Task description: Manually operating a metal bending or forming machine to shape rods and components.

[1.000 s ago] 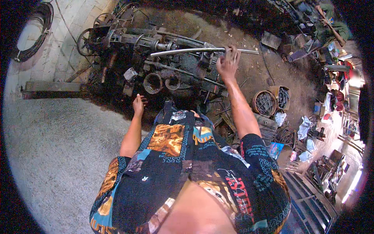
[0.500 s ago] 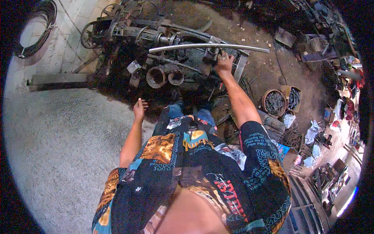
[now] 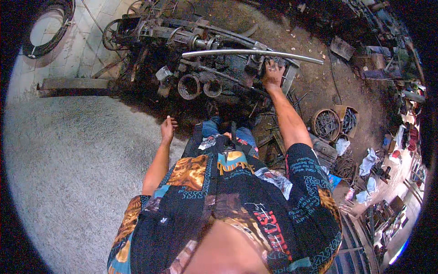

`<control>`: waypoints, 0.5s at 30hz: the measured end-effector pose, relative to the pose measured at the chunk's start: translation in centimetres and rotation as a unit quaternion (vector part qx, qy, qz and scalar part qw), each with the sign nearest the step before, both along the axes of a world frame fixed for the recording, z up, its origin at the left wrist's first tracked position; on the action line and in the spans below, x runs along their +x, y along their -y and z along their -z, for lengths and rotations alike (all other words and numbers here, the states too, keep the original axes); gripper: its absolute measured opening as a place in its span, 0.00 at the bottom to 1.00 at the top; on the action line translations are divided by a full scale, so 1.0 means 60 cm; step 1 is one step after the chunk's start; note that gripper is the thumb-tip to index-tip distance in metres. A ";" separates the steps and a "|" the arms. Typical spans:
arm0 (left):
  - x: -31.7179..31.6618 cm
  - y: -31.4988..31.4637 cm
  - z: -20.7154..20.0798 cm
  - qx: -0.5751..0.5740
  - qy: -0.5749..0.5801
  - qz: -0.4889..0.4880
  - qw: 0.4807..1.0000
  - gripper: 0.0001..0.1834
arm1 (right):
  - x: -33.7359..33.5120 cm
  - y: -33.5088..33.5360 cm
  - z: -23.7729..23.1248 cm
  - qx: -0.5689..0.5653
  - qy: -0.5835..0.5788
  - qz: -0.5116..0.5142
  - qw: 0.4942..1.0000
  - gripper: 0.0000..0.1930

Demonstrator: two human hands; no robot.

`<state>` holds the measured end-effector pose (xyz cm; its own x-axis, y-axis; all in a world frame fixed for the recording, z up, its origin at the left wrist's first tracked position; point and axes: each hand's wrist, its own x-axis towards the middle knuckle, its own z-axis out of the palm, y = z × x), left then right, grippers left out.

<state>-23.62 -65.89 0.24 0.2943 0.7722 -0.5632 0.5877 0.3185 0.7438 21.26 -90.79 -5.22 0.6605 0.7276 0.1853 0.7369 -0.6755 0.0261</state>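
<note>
While the metal rod [image 3: 219, 53] spans the lathe-like machine [image 3: 182, 35], the right hand [image 3: 273, 76] is placed at the rod's near side, finger grip indiscernible; the left hand's [image 3: 168, 129] fingers are loosely curled. Steady, level support is probably needed.

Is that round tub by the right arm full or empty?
Not empty: the round tub holds a tangled pile of thin greyish pieces hiding its bottom. I can't tell how deep they go.
</note>
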 end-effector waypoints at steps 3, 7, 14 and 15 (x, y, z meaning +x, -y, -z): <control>0.016 -0.003 -0.001 0.013 0.009 0.012 1.000 0.25 | 0.008 0.003 0.016 0.028 0.013 -0.015 0.999 0.27; 0.025 -0.007 0.000 0.025 0.008 0.044 0.999 0.26 | 0.013 -0.004 0.000 0.077 -0.029 -0.050 0.995 0.21; 0.019 -0.018 0.019 0.028 0.007 0.051 0.998 0.27 | -0.006 0.003 -0.036 0.098 0.016 -0.015 0.995 0.18; 0.017 -0.016 0.020 0.028 0.007 0.050 0.998 0.27 | -0.009 0.002 -0.045 0.123 0.002 -0.024 0.992 0.19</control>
